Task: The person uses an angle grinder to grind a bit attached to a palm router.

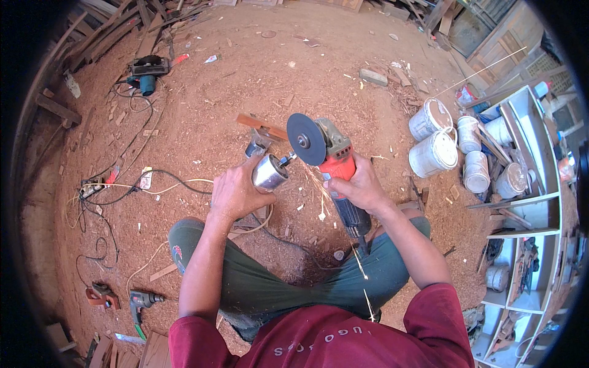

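Observation:
My left hand (238,195) is closed round a silver metal cylinder (270,173) with a short shaft pointing up to the right. My right hand (357,187) grips a red and black angle grinder (334,161). Its dark disc (305,140) is at or very near the shaft's tip, and sparks (320,195) fall from there, with bright streaks lower down over my legs. Just behind the cylinder, an orange-brown wooden piece (248,121) lies with a dark-and-metal object (254,147), partly hidden by my left hand.
I sit cross-legged on a shaving-strewn floor (208,98). A circular saw (147,75), tangled cables, a planer (103,297) and a drill (142,306) lie at left. White buckets (432,154) and shelving (527,233) stand right. Scrap wood (101,40) is piled at the back left.

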A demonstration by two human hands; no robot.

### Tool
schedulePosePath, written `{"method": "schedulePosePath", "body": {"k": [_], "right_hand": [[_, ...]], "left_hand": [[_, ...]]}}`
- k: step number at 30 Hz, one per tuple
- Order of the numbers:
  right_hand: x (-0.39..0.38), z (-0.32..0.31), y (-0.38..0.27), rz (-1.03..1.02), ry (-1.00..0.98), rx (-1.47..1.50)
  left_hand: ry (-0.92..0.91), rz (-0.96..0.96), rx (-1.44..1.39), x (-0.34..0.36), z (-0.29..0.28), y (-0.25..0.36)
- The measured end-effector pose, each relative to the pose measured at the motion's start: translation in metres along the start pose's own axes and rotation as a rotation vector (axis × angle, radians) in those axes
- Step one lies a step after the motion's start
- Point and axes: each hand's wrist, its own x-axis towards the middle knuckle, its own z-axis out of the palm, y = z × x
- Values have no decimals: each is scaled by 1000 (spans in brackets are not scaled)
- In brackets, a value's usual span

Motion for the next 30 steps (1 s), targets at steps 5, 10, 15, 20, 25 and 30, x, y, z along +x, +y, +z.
{"method": "schedulePosePath", "body": {"k": [5, 10, 15, 20, 25, 30], "right_hand": [[1, 2, 7, -36, 36, 6], [0, 1, 8, -25, 26, 10], [0, 2, 4, -21, 25, 13], [0, 1, 5, -17, 23, 22], [0, 1, 4, -18, 24, 10], [0, 0, 2, 10, 25, -43]], "left_hand": [[-1, -1, 0, 0, 0, 1], [-15, -10, 17, 1, 0, 1], [-26, -11, 15, 1, 0, 0], [-21, -7, 20, 1, -1, 2], [-14, -8, 6, 1, 0, 0], [-11, -6, 4, 0, 0, 1]]}}
